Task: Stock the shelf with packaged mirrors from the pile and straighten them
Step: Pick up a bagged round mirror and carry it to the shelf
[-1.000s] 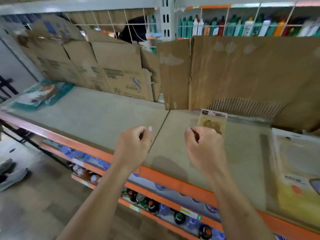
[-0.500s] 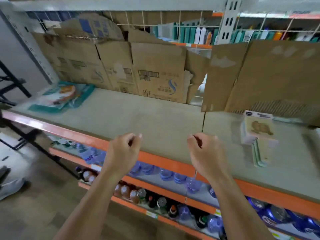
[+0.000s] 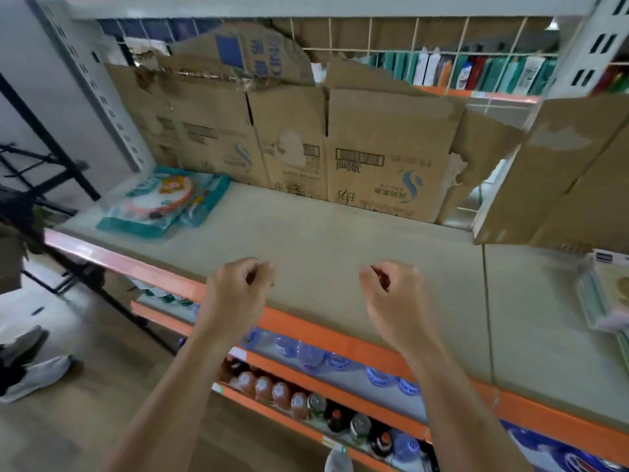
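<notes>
A pile of teal packaged mirrors (image 3: 163,202) lies at the far left of the shelf board (image 3: 340,240). At the right edge of the view stands a small stack of packaged mirrors (image 3: 606,294) with a tan card front, partly cut off. My left hand (image 3: 238,291) and my right hand (image 3: 398,298) hover side by side over the shelf's front edge, between the two groups. Both have their fingers curled in toward the thumb and hold nothing. Neither hand touches a package.
Flattened cardboard sheets (image 3: 374,148) line the back of the shelf, with a wire grid and bottles behind. An orange rail (image 3: 323,332) fronts the shelf. Drink bottles (image 3: 306,400) fill the lower shelves. A black metal frame (image 3: 51,158) stands at the left.
The view has swung left: the stack of mirrors slid from in front of my right hand to the right edge, and the teal pile came closer. Both hands stayed curled.
</notes>
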